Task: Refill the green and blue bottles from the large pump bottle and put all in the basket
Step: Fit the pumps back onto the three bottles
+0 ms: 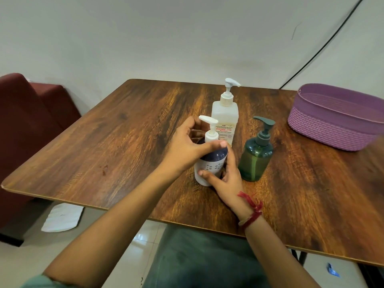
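Note:
The blue bottle (212, 161), dark blue on top with a white patterned base and a white pump, stands upright near the table's middle. My left hand (187, 148) grips its pump collar, thumb across the front. My right hand (225, 181) holds its white base from the right. Behind it stands the large clear pump bottle (225, 113) with a red-lettered label. The green bottle (255, 156) with a dark pump is upright just right of the blue one. The purple woven basket (332, 123) sits at the table's far right.
The wooden table (114, 142) has its near edge close to my lap. A dark red seat (27, 121) stands at the left. A white sheet (62, 218) lies on the floor below the table's left edge. A black cable (324, 46) runs down the wall.

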### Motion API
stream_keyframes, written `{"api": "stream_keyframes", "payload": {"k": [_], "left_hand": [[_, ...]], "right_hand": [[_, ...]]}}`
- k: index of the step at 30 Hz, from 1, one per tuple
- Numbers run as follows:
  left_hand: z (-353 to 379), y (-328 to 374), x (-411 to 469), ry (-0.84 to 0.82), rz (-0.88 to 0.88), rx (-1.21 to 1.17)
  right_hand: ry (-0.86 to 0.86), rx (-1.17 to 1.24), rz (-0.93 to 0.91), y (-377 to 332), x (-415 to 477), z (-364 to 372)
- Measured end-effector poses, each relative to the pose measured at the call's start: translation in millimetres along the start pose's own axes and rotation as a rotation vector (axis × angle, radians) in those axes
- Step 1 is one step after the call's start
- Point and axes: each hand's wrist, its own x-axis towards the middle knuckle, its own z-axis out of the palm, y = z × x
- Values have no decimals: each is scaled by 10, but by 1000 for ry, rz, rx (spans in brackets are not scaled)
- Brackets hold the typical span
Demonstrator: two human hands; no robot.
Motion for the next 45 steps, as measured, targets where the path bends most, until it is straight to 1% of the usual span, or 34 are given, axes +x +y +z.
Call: {"api": "stream_keyframes", "payload": {"k": [2, 4, 6, 8, 9, 10, 11, 14, 16, 21, 23, 24, 27, 31, 32, 34, 36, 37, 38, 41, 42, 43, 45], "left_hand": [[95, -38, 2, 109, -16, 46], [130, -81, -26, 137, 9, 45], [81, -93, -79, 76, 35, -26], [6, -92, -132, -36, 47, -109], [-20, -89, -145, -81, 48, -108], [-27, -85, -151, -90, 47, -75], [-14, -73, -153, -50, 41, -40], [78, -23, -121, 179, 3, 3], [100, -46, -97, 221, 21, 36], [40, -96, -179, 129, 98, -24], [42, -90, -222, 111, 60, -70], [59, -84, -218, 129, 34, -49], [141, -77, -132, 235, -1, 128], [241, -36, -145, 255, 79, 186], [224, -35, -173, 238, 103, 176], [162, -46, -227, 146, 120, 116], [111, -45, -251, 41, 95, 61], [109, -50, -242, 26, 72, 50], [114, -56, -224, 47, 49, 60], [185, -81, -150, 190, -4, 151], [203, -88, -127, 215, -8, 153], [213, -101, -109, 217, -3, 143], [168, -116, -94, 146, 54, 119]], "right_hand": [[4, 3, -3, -4, -1, 3], [6, 7, -7, -11, -1, -2], [-2, 12, -4, -2, 0, -10], [-11, 11, 1, -5, -5, -21], [-14, 11, 1, -6, -5, -21], [-18, 12, 1, -2, -5, -19], [-21, 12, 0, 2, -5, -13], [-16, 10, -4, -19, -16, -3], [-4, 17, 0, -24, -20, 0], [-12, 9, 9, -34, -17, -1], [-17, 3, 18, -30, -23, -4], [-19, -1, 20, -27, -24, -8], [-23, -6, 11, -22, -22, -16], [-2, 24, 16, -68, -28, -23], [-2, 29, 16, -77, -29, -24], [-13, 21, 11, -82, -34, -27], [-16, 10, 14, -74, -37, -19], [-15, 7, 14, -71, -33, -17], [-12, 1, 16, -74, -31, -10], [0, -11, 21, -98, -31, -2], [-2, -8, 17, -97, -30, -5], [-1, -5, 18, -84, -30, -9], [4, 4, 27, -65, -30, -11]]}}
